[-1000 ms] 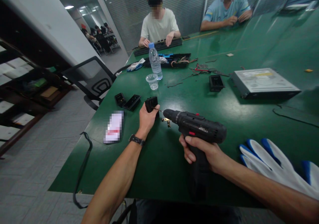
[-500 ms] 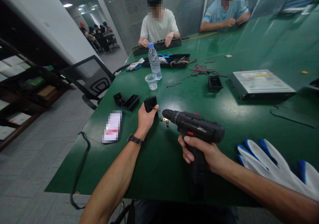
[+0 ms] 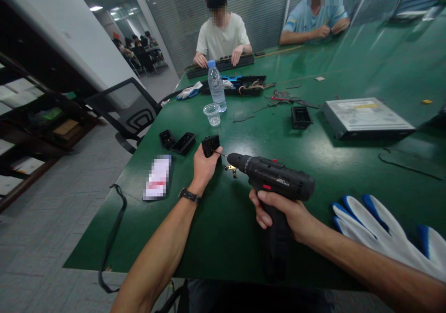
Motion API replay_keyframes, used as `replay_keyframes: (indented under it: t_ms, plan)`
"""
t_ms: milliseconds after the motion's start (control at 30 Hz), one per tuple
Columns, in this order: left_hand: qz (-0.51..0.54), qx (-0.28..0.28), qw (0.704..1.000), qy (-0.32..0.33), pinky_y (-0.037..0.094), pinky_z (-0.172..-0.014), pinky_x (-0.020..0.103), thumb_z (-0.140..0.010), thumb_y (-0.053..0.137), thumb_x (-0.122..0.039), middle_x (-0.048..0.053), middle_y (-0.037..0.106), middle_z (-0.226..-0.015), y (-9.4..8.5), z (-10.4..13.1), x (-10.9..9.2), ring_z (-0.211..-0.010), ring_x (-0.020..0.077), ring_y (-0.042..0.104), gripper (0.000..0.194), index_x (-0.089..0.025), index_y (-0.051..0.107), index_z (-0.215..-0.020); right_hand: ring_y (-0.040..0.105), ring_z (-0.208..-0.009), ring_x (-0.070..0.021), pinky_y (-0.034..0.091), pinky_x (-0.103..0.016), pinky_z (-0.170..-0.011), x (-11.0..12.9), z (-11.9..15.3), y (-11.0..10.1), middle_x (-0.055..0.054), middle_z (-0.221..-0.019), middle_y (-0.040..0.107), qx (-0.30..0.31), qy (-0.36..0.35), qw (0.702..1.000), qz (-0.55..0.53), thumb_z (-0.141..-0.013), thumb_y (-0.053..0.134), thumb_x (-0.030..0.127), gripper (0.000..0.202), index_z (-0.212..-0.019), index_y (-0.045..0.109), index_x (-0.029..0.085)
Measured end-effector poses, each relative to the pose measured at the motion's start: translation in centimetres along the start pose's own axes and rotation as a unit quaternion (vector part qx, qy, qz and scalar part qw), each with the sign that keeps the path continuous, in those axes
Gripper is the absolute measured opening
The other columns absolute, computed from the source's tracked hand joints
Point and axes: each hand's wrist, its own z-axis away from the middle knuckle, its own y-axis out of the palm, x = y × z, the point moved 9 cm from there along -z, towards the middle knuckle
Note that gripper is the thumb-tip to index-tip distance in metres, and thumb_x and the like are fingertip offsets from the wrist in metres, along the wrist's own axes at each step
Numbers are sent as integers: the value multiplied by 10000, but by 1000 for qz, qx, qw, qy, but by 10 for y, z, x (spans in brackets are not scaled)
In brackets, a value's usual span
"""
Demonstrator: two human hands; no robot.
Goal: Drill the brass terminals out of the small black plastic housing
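Ceiling-lit, table (image 3: 313, 155) glare, edges warped

No legible text anywhere. Small pale marking on the side of the black drill (image 3: 278, 181), too blurred to read. Printed label on the flat grey drive case (image 3: 365, 114), too small to make out. Label on the water bottle (image 3: 216, 86) likewise unreadable.

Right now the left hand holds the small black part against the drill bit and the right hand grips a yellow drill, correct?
Not quite: the head view shows the drill is black, not yellow. The right hand grips it, and the left hand holds the small black part at the bit.
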Motion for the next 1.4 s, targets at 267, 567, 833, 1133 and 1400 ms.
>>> replay_keyframes:
  t_ms: [267, 567, 833, 1133, 1400]
  plan:
    - [0, -4, 1000, -1, 475, -780, 292, -741, 704, -426, 51, 664, -915, 0, 0, -4, -843, 180, 599, 364, -159, 638, -980, 522, -481, -128, 438, -274, -530, 1, 0, 0, 1, -543, 553, 1, -3, 1000, -1, -924, 536, 275, 173, -871, 622, 134]
    - [-2, -6, 1000, 2, 467, -762, 278, -743, 703, -427, 42, 656, -899, 0, 0, -3, -822, 169, 587, 368, -158, 637, -986, 516, -479, -129, 429, -270, -530, 1, 0, 2, 4, -521, 547, 3, 4, 1000, 2, -924, 533, 288, 181, -882, 615, 132]
    - [-3, -1, 1000, 1, 465, -755, 278, -743, 703, -434, 43, 652, -894, -1, 0, -3, -823, 172, 584, 363, -161, 638, -973, 506, -470, -128, 429, -281, -527, 2, 0, 2, 5, -525, 544, -2, 0, 1000, 0, -920, 537, 287, 179, -882, 621, 133]
    - [2, -8, 1000, -2, 471, -754, 280, -738, 707, -425, 48, 657, -898, -1, 0, -3, -820, 174, 590, 357, -160, 640, -967, 517, -479, -136, 429, -282, -528, 2, 0, 3, 6, -515, 538, 0, 4, 1000, 4, -911, 542, 300, 192, -841, 616, 137]
    - [-3, -2, 1000, -4, 471, -758, 282, -734, 711, -426, 43, 659, -892, -1, 0, -4, -819, 176, 592, 373, -160, 641, -986, 508, -462, -130, 429, -274, -520, 3, 0, 3, 7, -501, 546, -4, 7, 1000, 0, -910, 545, 287, 175, -898, 622, 131]
